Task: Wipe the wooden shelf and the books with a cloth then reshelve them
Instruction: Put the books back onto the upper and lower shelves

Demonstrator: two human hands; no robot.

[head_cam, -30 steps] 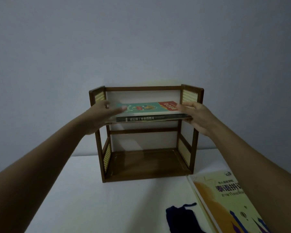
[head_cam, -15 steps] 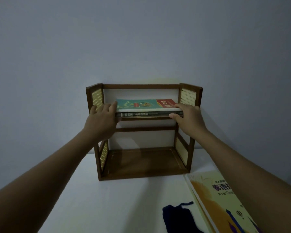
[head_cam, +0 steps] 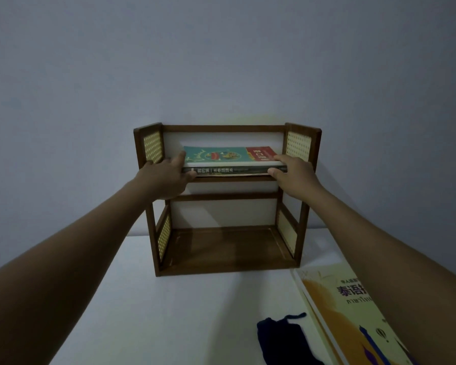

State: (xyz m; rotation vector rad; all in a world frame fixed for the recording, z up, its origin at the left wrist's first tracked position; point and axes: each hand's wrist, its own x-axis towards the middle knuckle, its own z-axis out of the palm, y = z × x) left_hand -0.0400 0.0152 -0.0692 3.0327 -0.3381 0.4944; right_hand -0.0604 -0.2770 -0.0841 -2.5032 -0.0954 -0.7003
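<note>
White table (head_cam: 169, 312), teal-and-red books (head_cam: 229, 160) stacked flat

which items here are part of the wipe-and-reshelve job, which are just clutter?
Job:
- wooden shelf
- stacked books on its upper tier, left hand and right hand at their ends
- yellow book on the table
- dark cloth

Clutter: none visible.
</note>
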